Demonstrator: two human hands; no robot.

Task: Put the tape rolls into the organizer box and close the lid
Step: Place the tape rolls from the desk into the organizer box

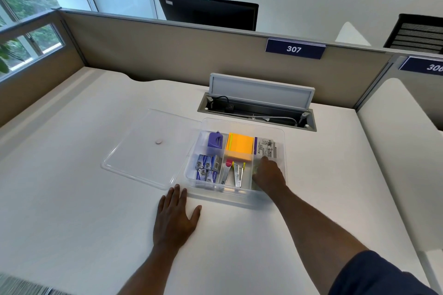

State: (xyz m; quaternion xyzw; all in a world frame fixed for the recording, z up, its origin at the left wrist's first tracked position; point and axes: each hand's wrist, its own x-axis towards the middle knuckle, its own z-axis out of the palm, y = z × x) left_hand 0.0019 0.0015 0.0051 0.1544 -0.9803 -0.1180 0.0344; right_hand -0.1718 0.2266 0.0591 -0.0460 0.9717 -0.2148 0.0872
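Flat on the tabletop (pixel 72 199) rests the left hand (pixel 176 217), fingers spread. Right hand (pixel 268 173) reaches into the box (pixel 282 141)'s right compartment; its grip and any tape roll are hidden. Lid (pixel 143 146) lies alongside; release gently, then fetch it.

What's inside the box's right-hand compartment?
A printed packet lies at the far end of the box. The right hand fills the near end, its grip covering something pale and translucent, possibly tape; I can't tell.
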